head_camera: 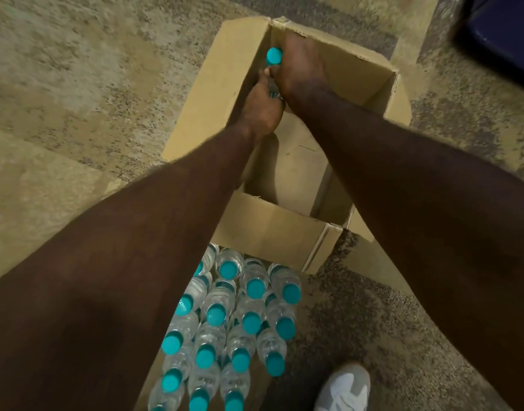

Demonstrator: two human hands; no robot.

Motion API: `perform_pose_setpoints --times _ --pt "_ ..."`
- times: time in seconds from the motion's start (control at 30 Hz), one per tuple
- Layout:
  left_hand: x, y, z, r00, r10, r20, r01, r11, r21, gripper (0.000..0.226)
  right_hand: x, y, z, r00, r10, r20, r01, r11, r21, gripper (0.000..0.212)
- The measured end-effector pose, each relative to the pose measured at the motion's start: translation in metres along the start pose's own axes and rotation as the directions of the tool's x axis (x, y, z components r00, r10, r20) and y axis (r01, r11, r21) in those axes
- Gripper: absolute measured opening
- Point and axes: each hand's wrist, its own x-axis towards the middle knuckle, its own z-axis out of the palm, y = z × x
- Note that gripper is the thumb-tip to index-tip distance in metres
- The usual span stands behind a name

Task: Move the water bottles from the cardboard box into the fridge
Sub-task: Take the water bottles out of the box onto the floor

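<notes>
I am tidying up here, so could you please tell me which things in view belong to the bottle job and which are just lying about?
Job: box; bottle held by left hand and right hand; bottles on floor.
Lying about: shoe; dark object, top right.

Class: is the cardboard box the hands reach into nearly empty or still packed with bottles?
Nearly empty: bare floor of the cardboard box shows; only the bottle at its far corner is visible.

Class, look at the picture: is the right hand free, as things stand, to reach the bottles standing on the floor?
Probably not: the right hand is in the cardboard box, gripping a bottle along with the left hand. The floor bottles stand unobstructed.
</notes>
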Motion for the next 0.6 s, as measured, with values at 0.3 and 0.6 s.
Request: perform_pose_setpoints --times 0.3,0.6 --pt "-0.023 0.008 0.002 0.999 0.017 0.027 -0.016 0.998 -0.054 0.047 -0.02 0.014 0.001 0.998 0.049 -0.036 -0.045 0.992 0.114 0.042" --pt "-0.099 0.052 0.014 0.987 0.101 0.123 -0.093 0.993 -0.071 0.063 -0.113 0.03 -0.051 0.923 0.28 -0.262 -0.147 0.89 0.432 0.031"
